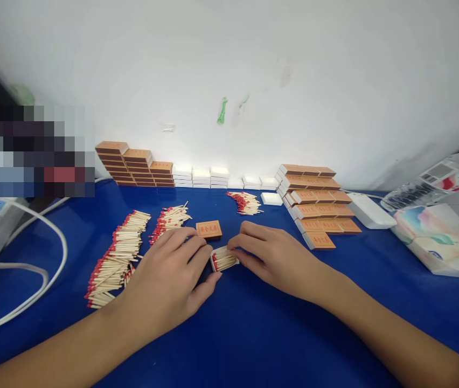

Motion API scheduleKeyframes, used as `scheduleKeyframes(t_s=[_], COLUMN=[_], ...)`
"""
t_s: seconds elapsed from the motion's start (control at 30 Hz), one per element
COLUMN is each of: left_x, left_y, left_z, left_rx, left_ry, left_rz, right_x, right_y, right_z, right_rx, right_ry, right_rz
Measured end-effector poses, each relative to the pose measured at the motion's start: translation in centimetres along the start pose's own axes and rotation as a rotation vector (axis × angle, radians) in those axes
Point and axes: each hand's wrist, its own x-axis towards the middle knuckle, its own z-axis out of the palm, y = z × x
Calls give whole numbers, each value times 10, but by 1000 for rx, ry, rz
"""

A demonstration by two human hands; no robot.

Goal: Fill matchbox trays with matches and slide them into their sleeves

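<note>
A small white matchbox tray (pixel 224 260) filled with matches, red heads to the left, is between my two hands, low over the blue table. My left hand (pixel 175 272) is curled at the tray's left end, thumb and index finger on either side of that corner. My right hand (pixel 272 256) pinches the tray's right end with thumb and fingertips. Just behind the tray lies an orange matchbox sleeve (pixel 209 229) with printed characters. Loose matches (pixel 171 220) are heaped behind my left hand, and a long row of matches (pixel 118 258) stretches along its left side.
Orange matchboxes (pixel 134 164) and white trays (pixel 201 178) are stacked along the wall. More matchboxes (pixel 314 199) stand stepped at right, with a small match pile (pixel 245 202) nearby. Farther right are a white box (pixel 370 211), a tissue pack (pixel 439 240) and a bottle. White cables (pixel 57 269) loop at left.
</note>
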Motion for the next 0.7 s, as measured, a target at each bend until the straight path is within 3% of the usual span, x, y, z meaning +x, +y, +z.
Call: scheduleKeyframes(t_s=[0.43,0.7], left_x=[0,-2], left_y=[0,0], left_z=[0,1], left_rx=[-18,-121], left_ry=[-2,-79], left_rz=[-1,-19], right_x=[4,6], right_y=[0,-5], right_z=[-4,4], right_rx=[299,359], right_ry=[-34,-22], right_rz=[122,229])
